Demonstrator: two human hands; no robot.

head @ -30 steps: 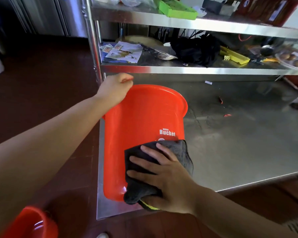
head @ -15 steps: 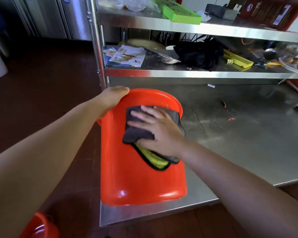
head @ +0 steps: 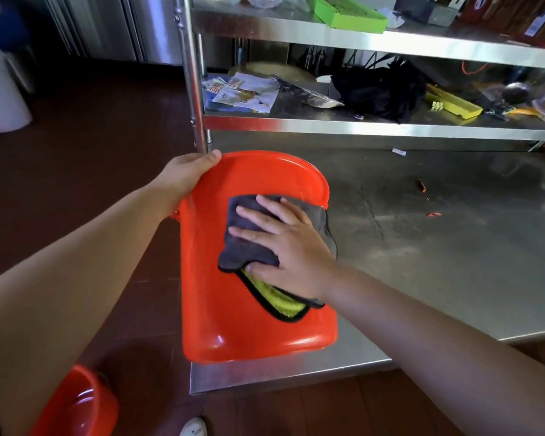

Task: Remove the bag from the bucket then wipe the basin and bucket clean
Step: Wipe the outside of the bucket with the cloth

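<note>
Since a second ago the right hand [head: 283, 247] has carried the cloth [head: 249, 243] from the bucket's lower wall up toward its rim, and the printed label has turned out of view, so the bucket [head: 258, 316] has rolled a little on its side.

Now the bucket lies tipped at the tabletop's [head: 438, 262] front left corner, its base toward the front edge and its mouth toward the shelf post [head: 191, 73]. Fingers spread flat, the right hand presses the grey and yellow cloth against the orange wall. On the far side, the left hand [head: 186, 174] grasps the rim, thumb over the lip. No bag shows in the bucket from this angle, and its inside is hidden. A second orange vessel [head: 79, 404] sits low at the picture's bottom left, off the table (probably the basin, though only part of it shows).

Judged from this, the main risk is the position: the bucket's base sits just beside the front edge and its left side near the table's left edge, so a hard downward stroke could slide or roll it off if the left hand's hold slackens. Smooth plastic on smooth steel gives little friction. The loose yellow fold hanging below the palm could bunch and skip patches.
</note>
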